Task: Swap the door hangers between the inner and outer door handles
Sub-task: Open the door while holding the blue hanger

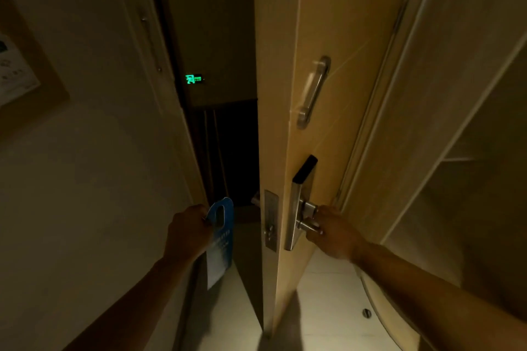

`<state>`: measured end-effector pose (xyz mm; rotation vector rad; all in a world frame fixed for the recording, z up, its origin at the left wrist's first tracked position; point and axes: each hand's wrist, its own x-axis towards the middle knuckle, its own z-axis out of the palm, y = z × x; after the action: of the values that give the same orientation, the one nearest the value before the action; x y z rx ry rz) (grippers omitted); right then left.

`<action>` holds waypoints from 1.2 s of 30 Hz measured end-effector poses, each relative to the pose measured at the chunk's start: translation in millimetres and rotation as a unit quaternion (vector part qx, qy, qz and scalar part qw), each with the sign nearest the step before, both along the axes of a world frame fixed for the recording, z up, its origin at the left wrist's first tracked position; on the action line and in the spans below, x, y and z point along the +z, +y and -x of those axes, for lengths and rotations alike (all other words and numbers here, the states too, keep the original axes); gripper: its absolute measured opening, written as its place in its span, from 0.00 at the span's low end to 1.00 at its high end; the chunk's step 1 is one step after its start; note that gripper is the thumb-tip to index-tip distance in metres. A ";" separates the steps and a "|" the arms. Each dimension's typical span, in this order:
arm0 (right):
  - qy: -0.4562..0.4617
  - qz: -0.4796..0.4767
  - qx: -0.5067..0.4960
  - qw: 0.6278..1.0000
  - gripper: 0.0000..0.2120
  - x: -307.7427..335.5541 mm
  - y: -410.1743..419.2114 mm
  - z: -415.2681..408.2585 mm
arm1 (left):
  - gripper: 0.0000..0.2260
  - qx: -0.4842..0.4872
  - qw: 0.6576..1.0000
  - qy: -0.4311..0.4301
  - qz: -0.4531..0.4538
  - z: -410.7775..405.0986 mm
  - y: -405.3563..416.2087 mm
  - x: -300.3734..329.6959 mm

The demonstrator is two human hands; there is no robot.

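One blue door hanger (219,239) is off, pinched in the left hand (186,232) at 7 o'clock; right hand (336,231) clasps the inner handle (309,226), the swap seemingly unfinished.

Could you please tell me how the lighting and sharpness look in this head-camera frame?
Head view: dim overall, brightest on the pale floor tiles; the dark corridor shows only a glowing green exit sign; the long silver pull bar is motion-smeared; the wide lens bends the light wooden door; the blue card door hanger's lettering is unreadable.
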<state>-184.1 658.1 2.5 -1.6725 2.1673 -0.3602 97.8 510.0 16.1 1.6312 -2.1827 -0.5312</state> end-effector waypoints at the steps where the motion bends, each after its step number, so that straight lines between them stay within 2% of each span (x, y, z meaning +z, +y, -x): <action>1: -0.032 0.012 -0.017 0.999 0.16 1.3 10.7 -0.3 | 0.13 -0.012 1.000 -0.007 0.001 7.7 3.2 2.5; 3: -0.090 0.036 -0.039 0.995 0.19 5.6 40.0 7.9 | 0.09 -0.038 0.999 -0.016 -0.011 33.1 17.8 5.2; 6: -0.152 0.076 -0.064 0.983 0.13 12.7 75.2 19.5 | 0.13 -0.058 0.998 -0.013 -0.022 66.3 37.9 7.1; 8: -0.175 0.103 -0.111 0.973 0.13 20.5 110.0 37.3 | 0.15 -0.097 0.995 -0.022 -0.022 100.1 55.3 7.4; 13: -0.238 0.116 -0.189 0.946 0.18 31.5 172.3 73.5 | 0.07 -0.147 0.988 -0.040 -0.025 164.4 103.4 6.9; 18: -0.299 0.144 -0.262 0.906 0.25 42.4 221.9 100.3 | 0.03 -0.186 0.982 -0.002 -0.028 216.1 143.6 11.7; 21: -0.331 0.177 -0.321 0.870 0.29 42.6 246.2 117.3 | 0.02 -0.212 0.976 0.000 -0.039 242.2 163.7 11.9; 23: -0.341 0.197 -0.353 0.849 0.27 41.4 258.2 125.1 | 0.03 -0.221 0.974 -0.006 -0.045 254.0 173.9 12.3; 27: -0.430 0.247 -0.412 0.765 0.23 38.0 279.4 141.0 | 0.03 -0.228 0.972 -0.022 -0.046 272.7 189.4 11.4; 32: -0.400 0.297 -0.482 0.721 0.21 31.3 303.2 156.0 | 0.04 -0.240 0.969 -0.036 -0.049 291.6 204.9 7.4; 36: -0.458 0.329 -0.512 0.648 0.22 31.7 305.8 162.1 | 0.03 -0.260 0.964 -0.025 -0.051 299.7 206.6 5.4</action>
<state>-346.2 963.9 34.1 0.0156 1.8717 -1.9589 -201.9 716.6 21.5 1.1072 -2.6682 -0.7592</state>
